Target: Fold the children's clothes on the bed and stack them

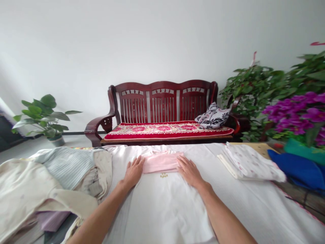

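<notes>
A small garment lies spread on the white cloth in front of me, white in its body with a small gold print. Across its far end runs a pink band of fabric, which looks folded over. My left hand rests at the band's left end, fingers stretched out and palm down. At the right end, my right hand lies the same way, fingertips on the pink fabric. Both hands press lightly from above and grip nothing that I can see.
A loose heap of clothes lies at the left. Folded white clothes sit at the right, beside a blue item and purple flowers. Beyond the white-covered table stands a wooden bench. A potted plant stands far left.
</notes>
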Demonstrator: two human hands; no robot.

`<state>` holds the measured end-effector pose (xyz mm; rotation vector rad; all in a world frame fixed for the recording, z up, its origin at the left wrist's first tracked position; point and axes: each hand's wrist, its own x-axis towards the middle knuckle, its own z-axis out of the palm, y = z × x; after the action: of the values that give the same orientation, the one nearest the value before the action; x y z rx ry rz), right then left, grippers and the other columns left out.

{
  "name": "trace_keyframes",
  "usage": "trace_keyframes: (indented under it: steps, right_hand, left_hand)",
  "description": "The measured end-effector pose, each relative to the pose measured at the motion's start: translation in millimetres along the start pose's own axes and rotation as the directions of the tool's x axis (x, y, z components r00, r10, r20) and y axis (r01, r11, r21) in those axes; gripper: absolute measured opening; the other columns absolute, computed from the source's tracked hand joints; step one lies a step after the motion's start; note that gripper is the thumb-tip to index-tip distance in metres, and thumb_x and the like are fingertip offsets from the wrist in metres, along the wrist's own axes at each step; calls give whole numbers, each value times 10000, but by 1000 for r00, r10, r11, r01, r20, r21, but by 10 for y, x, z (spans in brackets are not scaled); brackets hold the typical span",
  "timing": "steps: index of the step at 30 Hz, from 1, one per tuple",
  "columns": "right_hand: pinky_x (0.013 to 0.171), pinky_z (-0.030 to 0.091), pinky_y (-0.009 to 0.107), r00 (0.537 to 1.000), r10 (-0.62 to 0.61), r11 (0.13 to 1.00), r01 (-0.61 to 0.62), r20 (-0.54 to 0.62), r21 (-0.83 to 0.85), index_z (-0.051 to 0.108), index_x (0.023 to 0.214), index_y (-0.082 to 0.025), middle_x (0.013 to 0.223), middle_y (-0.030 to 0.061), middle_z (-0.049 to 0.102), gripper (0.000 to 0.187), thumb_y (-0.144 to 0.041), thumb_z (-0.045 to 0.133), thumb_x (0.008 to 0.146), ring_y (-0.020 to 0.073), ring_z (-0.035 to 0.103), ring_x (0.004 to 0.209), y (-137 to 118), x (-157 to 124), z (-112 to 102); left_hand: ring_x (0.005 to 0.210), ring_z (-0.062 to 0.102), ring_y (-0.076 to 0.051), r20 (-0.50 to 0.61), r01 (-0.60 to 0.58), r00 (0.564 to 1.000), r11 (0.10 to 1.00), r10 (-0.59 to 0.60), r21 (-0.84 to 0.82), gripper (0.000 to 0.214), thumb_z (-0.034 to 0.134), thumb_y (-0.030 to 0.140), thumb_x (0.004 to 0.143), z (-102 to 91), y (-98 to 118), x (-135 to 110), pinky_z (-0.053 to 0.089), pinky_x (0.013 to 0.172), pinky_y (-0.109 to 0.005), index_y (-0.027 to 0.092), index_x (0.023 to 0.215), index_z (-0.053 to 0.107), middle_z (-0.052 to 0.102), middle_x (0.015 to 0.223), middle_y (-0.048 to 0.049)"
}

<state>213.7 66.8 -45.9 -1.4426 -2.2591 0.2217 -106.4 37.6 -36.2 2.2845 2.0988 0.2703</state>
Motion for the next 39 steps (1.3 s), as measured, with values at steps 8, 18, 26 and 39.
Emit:
trace_keyframes:
  steps: [8,18,26,39]
  right_hand:
    - [1069,437,407,988,77,879,-3,-135,477,754,1053,-209,1194,86,704,401,-154,509,741,235,625,1152,305,-326,-156]
    - [1024,452,422,993,-98,946,72,69,316,801,969,-315,1198,42,698,383,-91,599,732,251,607,1134,265,-878,-525]
    - [970,498,393,991,-134,950,135,-23,283,797,919,-302,1147,48,713,285,-137,584,827,231,628,1099,10,-861,-427]
    - [1021,469,437,974,-223,916,194,45,351,801,997,-326,1287,51,683,406,-77,628,728,255,612,1174,-58,-885,-447]
  left_hand:
    - [1407,442,-257,-150,-371,925,918,350,-144,683,462,1,771,-164,-326,-640,390,1155,-425,259,1398,536,438,1553,-84]
    - [1225,621,-227,23,-417,898,868,439,-268,454,512,49,825,-521,-260,-1332,495,1036,-309,314,1133,715,523,1486,-26]
    - [1226,615,-248,-51,-373,927,891,373,-258,430,532,24,772,-324,-238,-1253,487,1027,-344,277,1051,739,590,1416,-53]
    - [1110,640,-200,-118,-411,910,834,396,-369,399,557,0,729,-206,-224,-1271,506,951,-287,264,957,752,607,1364,-49]
